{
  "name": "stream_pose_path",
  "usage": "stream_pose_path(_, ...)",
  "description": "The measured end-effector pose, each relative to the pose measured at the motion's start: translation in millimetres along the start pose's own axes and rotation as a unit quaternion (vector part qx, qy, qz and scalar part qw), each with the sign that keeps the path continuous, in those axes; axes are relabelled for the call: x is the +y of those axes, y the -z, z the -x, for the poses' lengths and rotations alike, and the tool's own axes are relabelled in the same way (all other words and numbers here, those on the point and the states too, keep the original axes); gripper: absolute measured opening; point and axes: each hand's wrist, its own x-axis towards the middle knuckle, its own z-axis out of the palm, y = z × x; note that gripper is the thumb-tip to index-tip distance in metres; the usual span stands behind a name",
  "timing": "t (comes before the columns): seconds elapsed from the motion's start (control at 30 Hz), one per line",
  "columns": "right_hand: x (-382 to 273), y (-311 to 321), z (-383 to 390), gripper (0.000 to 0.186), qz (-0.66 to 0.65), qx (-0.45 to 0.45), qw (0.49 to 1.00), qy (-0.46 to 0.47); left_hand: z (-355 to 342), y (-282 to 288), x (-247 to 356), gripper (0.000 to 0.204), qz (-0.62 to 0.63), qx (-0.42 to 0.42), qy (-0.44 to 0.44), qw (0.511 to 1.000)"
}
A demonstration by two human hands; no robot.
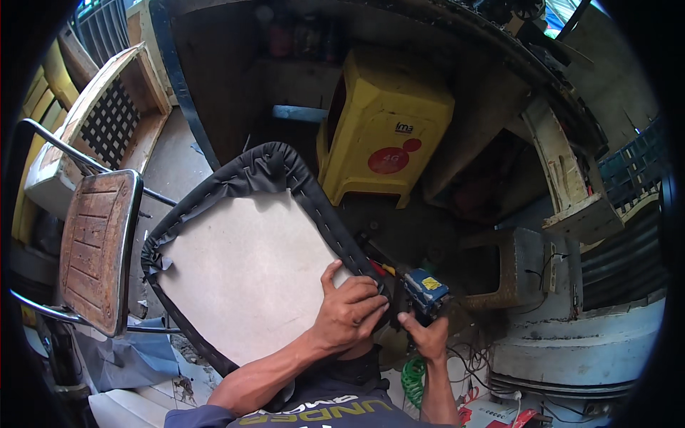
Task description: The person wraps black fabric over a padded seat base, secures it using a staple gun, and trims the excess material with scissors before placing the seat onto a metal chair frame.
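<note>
"Describing it for me, where is the main thing, and how does it sit?"

"An upholstered seat panel [246, 264] lies tilted, close in front of the person, its pale backing board facing up. It seems to lean on the lap, perhaps so both hands can reach the rim, though what supports it is hidden. A black cover [265, 167] wraps over the edges, gathered in pleats at the far corner, with short pale dashes, likely staples [315, 205], along the border."

"And the hands?"

"The left hand [353, 307] curls its fingers over the near-right rim, apparently to pin the folded cover flat and steady the panel. The right hand [428, 337] grasps a blue staple gun [427, 287] by its lower part, just beside that rim. Its tip is too dark to make out, so I cannot tell whether it touches the cover."

"What is around them?"

"A green coiled hose [413, 378] hangs by the right forearm; its slack coils probably let the tool move freely. Beyond the panel stands a yellow plastic stool [392, 121]. At left is a tubular-framed chair [100, 250] with a worn, rust-brown panel."
</note>
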Motion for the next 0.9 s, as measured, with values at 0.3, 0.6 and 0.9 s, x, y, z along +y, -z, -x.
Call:
stream_pose_path(0.3,-98.4,48.5,-25.9,0.049,0.284,-0.148,0.874,0.366,-2.4,20.1,-14.5,0.01,0.089,-0.034,0.05,0.994)
stream_pose_path(0.6,-135.5,37.0,-48.1,0.056,0.426,-0.264,0.79,0.353,-0.4,28.6,-8.8,0.015,0.011,-0.07,-0.006,0.997)
stream_pose_path(0.9,-143.2,27.3,-51.5,0.057,0.465,-0.268,0.78,0.32,-5.6,32.5,-7.9,0.019,-0.066,-0.075,-0.024,0.995)
